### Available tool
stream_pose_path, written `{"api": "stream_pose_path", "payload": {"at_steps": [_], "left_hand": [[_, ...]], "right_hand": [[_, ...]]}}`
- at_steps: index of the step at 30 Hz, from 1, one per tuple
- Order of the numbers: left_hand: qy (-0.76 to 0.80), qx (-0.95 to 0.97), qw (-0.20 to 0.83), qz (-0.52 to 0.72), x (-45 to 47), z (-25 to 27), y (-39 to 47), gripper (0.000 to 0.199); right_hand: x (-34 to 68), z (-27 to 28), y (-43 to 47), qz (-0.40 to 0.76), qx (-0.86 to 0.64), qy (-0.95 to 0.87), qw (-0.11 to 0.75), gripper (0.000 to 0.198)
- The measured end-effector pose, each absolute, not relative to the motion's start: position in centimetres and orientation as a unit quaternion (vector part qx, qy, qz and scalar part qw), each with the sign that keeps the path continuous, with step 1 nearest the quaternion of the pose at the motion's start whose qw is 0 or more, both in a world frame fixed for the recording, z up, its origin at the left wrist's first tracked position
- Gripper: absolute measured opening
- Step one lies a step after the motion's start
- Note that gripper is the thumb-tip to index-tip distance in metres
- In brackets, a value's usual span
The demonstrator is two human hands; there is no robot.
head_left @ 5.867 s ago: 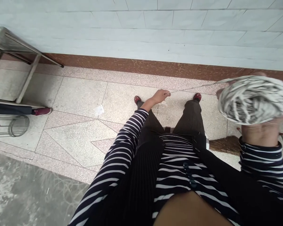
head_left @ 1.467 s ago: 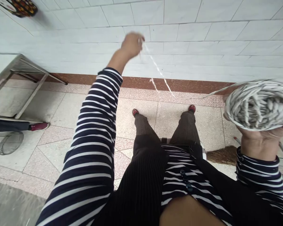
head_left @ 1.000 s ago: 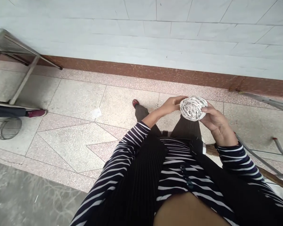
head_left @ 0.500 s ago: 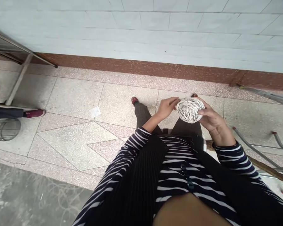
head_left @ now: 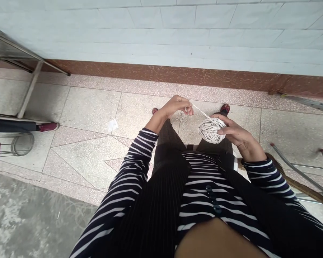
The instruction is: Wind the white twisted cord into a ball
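Note:
A whitish ball of cord (head_left: 210, 131) hangs in front of my legs, with my right hand (head_left: 235, 132) wrapped round its right side, thumb across the front. From the top of the ball a strand of cord (head_left: 201, 111) runs up and left to my left hand (head_left: 179, 105), whose fingers pinch it. Beneath that hand, a loose tangle of the same cord (head_left: 182, 117) shows against the floor; whether it hangs or lies there I cannot tell.
A metal-framed table (head_left: 29, 86) stands at the left, near another person's red shoe (head_left: 47, 127) and a wire basket (head_left: 23, 144). White paper (head_left: 112, 125) lies on the floor. Metal legs (head_left: 293, 166) and a wooden pole (head_left: 298, 185) are at my right. A tiled wall (head_left: 161, 36) rises ahead.
My left hand has moved left and up, away from the ball, and a stretch of cord now spans between them. The ball has turned and dropped slightly in my right hand.

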State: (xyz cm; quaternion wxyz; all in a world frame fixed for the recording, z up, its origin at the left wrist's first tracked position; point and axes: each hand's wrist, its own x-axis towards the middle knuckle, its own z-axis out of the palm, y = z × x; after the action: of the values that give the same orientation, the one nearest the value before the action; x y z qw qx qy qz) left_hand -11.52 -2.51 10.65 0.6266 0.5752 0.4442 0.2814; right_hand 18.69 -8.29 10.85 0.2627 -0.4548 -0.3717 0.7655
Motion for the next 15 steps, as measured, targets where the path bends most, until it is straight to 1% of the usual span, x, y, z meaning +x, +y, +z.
{"api": "stream_pose_path", "payload": {"at_steps": [2,5,7,9,10,13,14,15], "left_hand": [[0.481,0.611,0.595,0.203,-11.7,8.5,-1.7,0.037],[0.561,0.669,0.474,0.116,-11.0,5.0,-2.0,0.036],[0.592,0.685,0.406,0.127,-9.9,3.2,-3.3,0.024],[0.588,0.680,0.394,0.192,-8.5,2.2,-5.2,0.008],[0.575,0.669,0.408,0.234,-7.7,2.0,-6.2,0.015],[0.523,0.607,0.491,0.340,-5.5,2.0,-8.6,0.046],[0.507,0.583,0.521,0.362,-4.8,2.0,-9.0,0.053],[0.492,0.562,0.547,0.378,-4.2,2.1,-9.3,0.055]], "right_hand": [[18.7,10.8,-8.3,0.777,-0.442,-0.365,0.259,0.069],[18.9,10.6,-8.3,0.787,-0.431,-0.350,0.270,0.070],[19.1,10.4,-8.3,0.789,-0.431,-0.342,0.274,0.070],[19.2,10.1,-8.3,0.789,-0.432,-0.337,0.277,0.070],[19.1,9.9,-8.3,0.788,-0.435,-0.336,0.278,0.070],[19.0,9.4,-8.5,0.782,-0.445,-0.338,0.276,0.067],[19.0,9.2,-8.5,0.781,-0.445,-0.341,0.274,0.065],[18.9,9.1,-8.5,0.781,-0.445,-0.344,0.273,0.063]]}}
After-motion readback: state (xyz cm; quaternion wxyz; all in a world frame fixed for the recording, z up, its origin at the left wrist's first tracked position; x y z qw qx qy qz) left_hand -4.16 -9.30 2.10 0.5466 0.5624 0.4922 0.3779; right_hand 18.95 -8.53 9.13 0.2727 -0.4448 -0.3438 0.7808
